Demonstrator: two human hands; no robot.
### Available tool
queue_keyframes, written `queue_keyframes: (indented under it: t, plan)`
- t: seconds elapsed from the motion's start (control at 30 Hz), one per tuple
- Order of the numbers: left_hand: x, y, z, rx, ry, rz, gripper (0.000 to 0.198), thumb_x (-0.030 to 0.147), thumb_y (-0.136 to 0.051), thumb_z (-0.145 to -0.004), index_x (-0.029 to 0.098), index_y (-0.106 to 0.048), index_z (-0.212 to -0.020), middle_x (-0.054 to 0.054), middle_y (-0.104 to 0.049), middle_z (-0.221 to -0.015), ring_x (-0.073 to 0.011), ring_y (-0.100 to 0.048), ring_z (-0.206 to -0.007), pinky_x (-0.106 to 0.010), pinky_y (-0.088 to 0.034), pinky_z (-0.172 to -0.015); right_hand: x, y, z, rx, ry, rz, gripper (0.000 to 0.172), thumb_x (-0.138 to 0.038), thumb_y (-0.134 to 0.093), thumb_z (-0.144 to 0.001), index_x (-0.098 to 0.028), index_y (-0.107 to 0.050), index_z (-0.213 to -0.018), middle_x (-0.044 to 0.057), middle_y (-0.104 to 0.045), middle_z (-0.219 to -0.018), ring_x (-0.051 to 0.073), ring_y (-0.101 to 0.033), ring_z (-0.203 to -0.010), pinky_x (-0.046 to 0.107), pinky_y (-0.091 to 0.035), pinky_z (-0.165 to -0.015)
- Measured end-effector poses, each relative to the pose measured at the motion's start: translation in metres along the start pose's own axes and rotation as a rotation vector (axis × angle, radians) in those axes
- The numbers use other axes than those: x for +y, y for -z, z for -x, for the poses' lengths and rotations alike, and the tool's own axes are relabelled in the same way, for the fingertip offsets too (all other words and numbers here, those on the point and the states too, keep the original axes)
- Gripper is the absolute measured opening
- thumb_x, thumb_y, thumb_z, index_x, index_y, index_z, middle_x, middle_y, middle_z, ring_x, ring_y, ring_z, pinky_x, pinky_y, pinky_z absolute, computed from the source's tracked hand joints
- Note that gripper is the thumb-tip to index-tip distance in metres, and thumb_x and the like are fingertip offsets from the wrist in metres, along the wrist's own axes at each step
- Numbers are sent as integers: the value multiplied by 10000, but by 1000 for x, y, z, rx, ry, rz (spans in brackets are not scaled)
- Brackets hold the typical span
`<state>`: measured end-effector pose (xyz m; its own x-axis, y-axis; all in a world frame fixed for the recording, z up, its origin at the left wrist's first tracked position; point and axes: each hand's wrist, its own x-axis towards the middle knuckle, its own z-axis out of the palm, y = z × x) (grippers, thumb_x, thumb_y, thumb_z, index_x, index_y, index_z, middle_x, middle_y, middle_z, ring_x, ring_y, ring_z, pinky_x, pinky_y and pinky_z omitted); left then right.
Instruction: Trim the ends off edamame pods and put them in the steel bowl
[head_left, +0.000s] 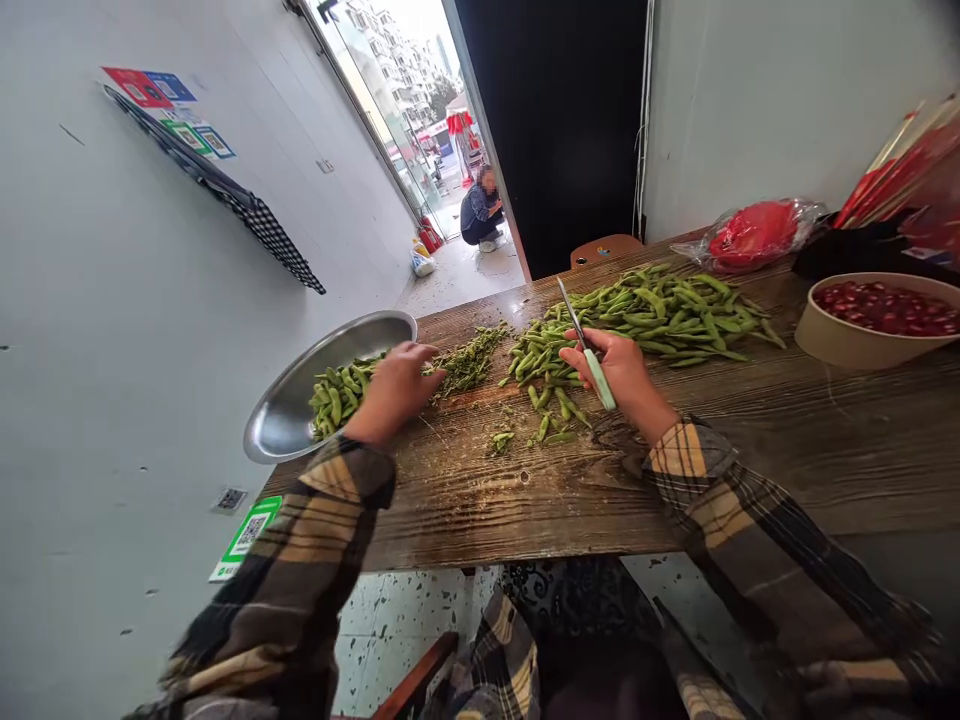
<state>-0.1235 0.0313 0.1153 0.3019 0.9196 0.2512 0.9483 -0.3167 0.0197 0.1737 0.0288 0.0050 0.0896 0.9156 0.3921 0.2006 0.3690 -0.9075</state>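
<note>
My right hand (619, 375) is closed around a knife (598, 378) with a pale green handle, its narrow blade pointing up and away. Beneath and beyond that hand spreads a big pile of green edamame pods (675, 310). My left hand (397, 390) is at the near right rim of a metal bowl (274, 440), thumb apart from the fingers, with nothing visible between them. Inside the bowl lies a heap of pods (337, 398), partly hidden by this hand. Between the hands is a small mound of trimmed pod ends (476, 360). A few loose pods (551, 430) lie nearer me.
The wooden table (480, 510) carries green scraps. At right stand a tub of dark red seeds (885, 300) and a red item in clear plastic (757, 235). A QR-code card (251, 535) is at the left edge. Beyond the doorway a person (480, 215) crouches.
</note>
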Motion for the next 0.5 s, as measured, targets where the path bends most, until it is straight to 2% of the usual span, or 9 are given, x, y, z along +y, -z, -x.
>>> queue_keyframes:
  t: [0.13, 0.23, 0.33, 0.43, 0.5]
  plan:
    - [76, -45, 7, -138, -165, 81, 157, 270, -554, -834, 167, -669, -810, -67, -630, -830, -177, -572, -779, -295, -425, -732, -1, -1, 0, -3, 54, 70, 449, -496, -637, -769, -146, -699, -1043, 49, -684, -777, 166, -611, -587, 257, -469, -497]
    - [107, -70, 18, -195, -216, 151, 106, 256, -587, -807, 177, -641, -760, -46, -609, -773, -164, -547, -725, -277, -390, -667, -3, -2, 0, -38, 74, 94, 435, -488, -632, -775, -148, -702, -1036, 50, -692, -784, 183, -623, -626, 263, -469, -519]
    - [115, -89, 24, -239, -158, 188, 107, 273, -650, -750, 173, -627, -783, -43, -599, -786, -167, -523, -713, -281, -362, -636, -4, -2, 1, -53, 87, 103, 431, -480, -631, -778, -146, -698, -1041, 43, -691, -757, 187, -624, -641, 265, -465, -538]
    - [107, -104, 23, -229, -86, 289, 64, 192, -642, -716, 165, -602, -758, -30, -576, -764, -156, -497, -705, -274, -341, -627, -5, -2, 1, -48, 87, 114, 419, -476, -635, -777, -153, -700, -1035, 37, -690, -742, 195, -627, -662, 271, -466, -561]
    - [97, -108, 22, -226, -25, 435, 43, 138, -619, -702, 156, -580, -710, -11, -549, -704, -136, -469, -666, -262, -330, -615, -6, -2, 1, -45, 92, 125, 408, -471, -631, -784, -157, -702, -1034, 37, -693, -748, 200, -631, -680, 280, -472, -584]
